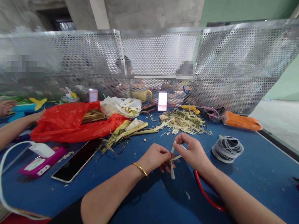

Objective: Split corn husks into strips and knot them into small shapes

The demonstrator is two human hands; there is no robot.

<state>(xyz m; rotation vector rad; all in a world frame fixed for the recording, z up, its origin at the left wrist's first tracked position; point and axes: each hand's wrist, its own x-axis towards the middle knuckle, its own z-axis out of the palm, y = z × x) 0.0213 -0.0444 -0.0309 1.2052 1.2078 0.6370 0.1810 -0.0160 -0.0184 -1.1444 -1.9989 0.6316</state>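
My left hand (157,158) is closed, its thumb and fingers pinching a small piece made of pale dried leaf strips (173,171), perhaps corn husk. The strips cross one another, and one end hangs down below my fingers. My right hand (193,150) is also closed, pinching the upper end of a strip between thumb and index finger. Both hands are just above the blue table (161,199). A red curved handle (205,193) lies under my right wrist; the rest of that tool is hidden. Beyond my hands is a heap of shredded leaf scraps (187,122).
Left are a red plastic bag (63,121), husk stalks (123,132), a black-screened phone (77,161) and a purple power strip (43,161). Right sit a wire coil (227,150) and an orange packet (243,121). A perforated metal screen (156,49) stands behind. Another person's arm (14,130) reaches in left.
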